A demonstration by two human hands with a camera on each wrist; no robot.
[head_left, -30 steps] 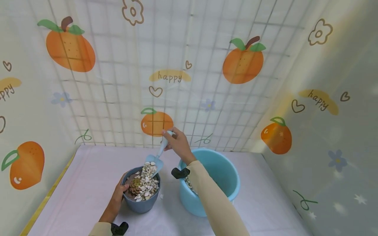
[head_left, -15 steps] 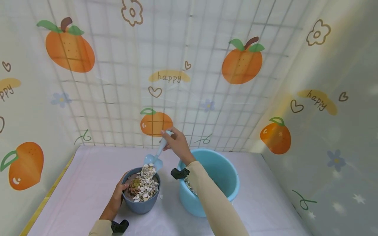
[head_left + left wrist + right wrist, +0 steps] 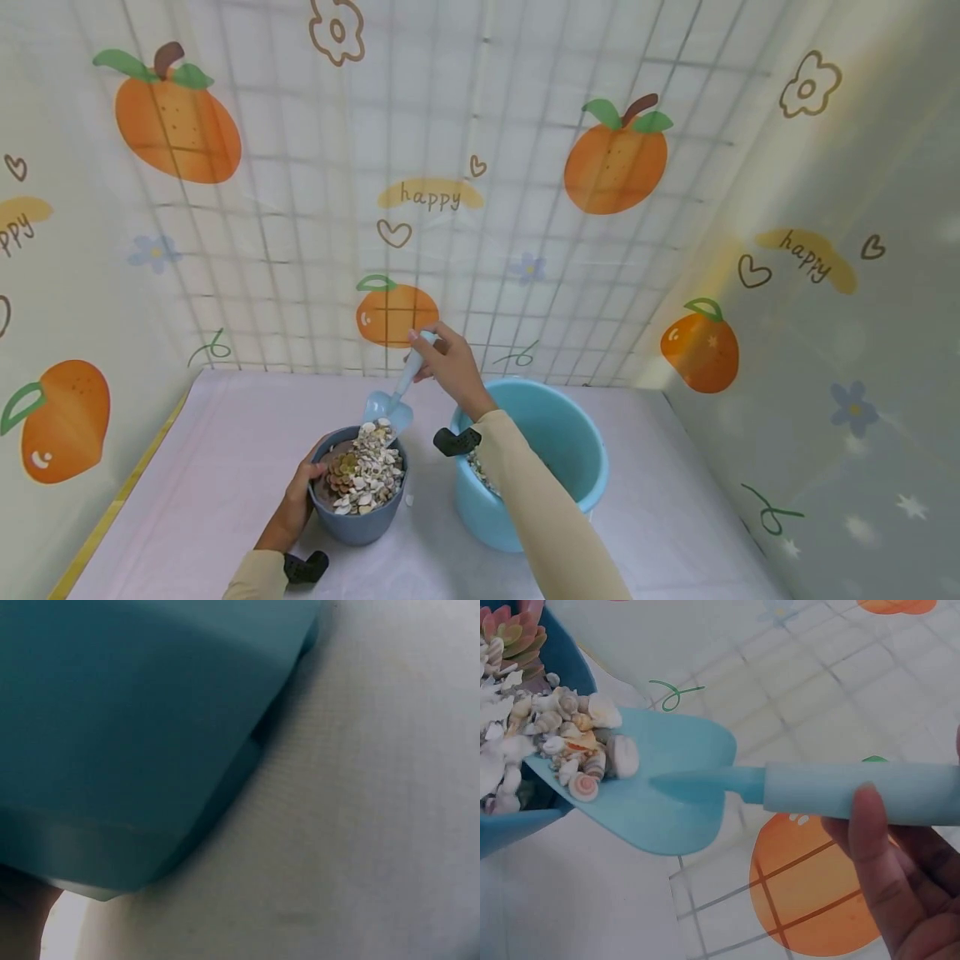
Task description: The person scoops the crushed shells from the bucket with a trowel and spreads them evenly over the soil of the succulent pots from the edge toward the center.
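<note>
My right hand (image 3: 450, 362) holds a light blue trowel (image 3: 667, 776) by its handle, the blade sloping down to the pot's far right rim. Small seashells (image 3: 585, 742) lie toward the blade's tip and run into the pot. At the side of the blue-grey plant pot (image 3: 358, 527) my left hand (image 3: 295, 500) grips it, thumb at the rim; its other fingers are hidden behind. Inside the pot a rosette succulent (image 3: 342, 475) stands among brownish soil on the left and heaped white shells on the right. The left wrist view shows mostly the pot's wall (image 3: 135, 735).
A large light blue bucket (image 3: 480, 517) stands right of the pot, under my right forearm, with some shells visible inside. One loose shell (image 3: 409, 500) lies on the white tabletop (image 3: 187, 483) between them. A patterned curtain (image 3: 300, 167) over a wire grid rises behind.
Shells have slid down the trowel into the pot, baring more of the blade and spreading the heap toward the pot's front. Both hands have stayed nearly in place.
</note>
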